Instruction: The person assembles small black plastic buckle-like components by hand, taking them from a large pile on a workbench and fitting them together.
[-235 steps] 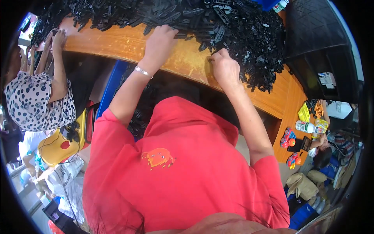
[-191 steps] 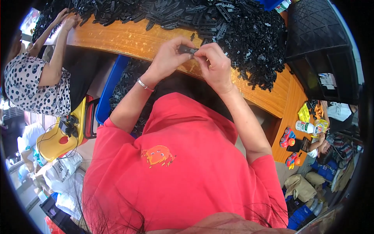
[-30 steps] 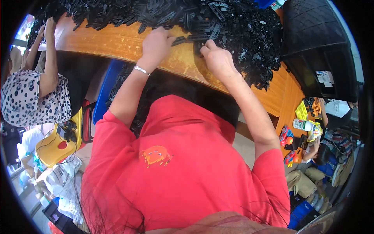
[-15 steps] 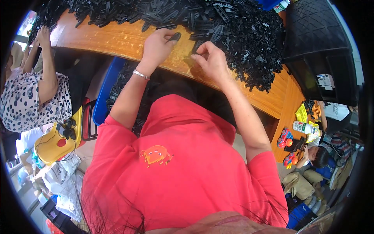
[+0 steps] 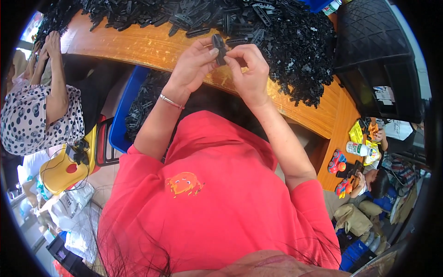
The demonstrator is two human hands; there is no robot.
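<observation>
A long, dark plastic part (image 5: 218,47) is held upright above the wooden table (image 5: 134,48), pinched between the thumb and fingers of my left hand (image 5: 191,65). My right hand (image 5: 250,74) is closed in a pinch against the part's right side; whatever sits between those fingertips is too small to make out. Just beyond both hands lies a heap of long black plastic parts (image 5: 196,16). To the right of my right hand spreads a pile of much smaller black pieces (image 5: 302,55).
A large black crate (image 5: 376,60) stands at the right end. Toy vehicles (image 5: 337,161) and a white bottle (image 5: 357,148) sit on the right table section, near a child. Below the table's left side is a blue bin (image 5: 121,115) of black parts. Another person in a spotted top (image 5: 41,115) works at left.
My left hand has turned and moved right, raising its dark part upright. My right hand, formerly apart with fingers parted, has closed in against that part.
</observation>
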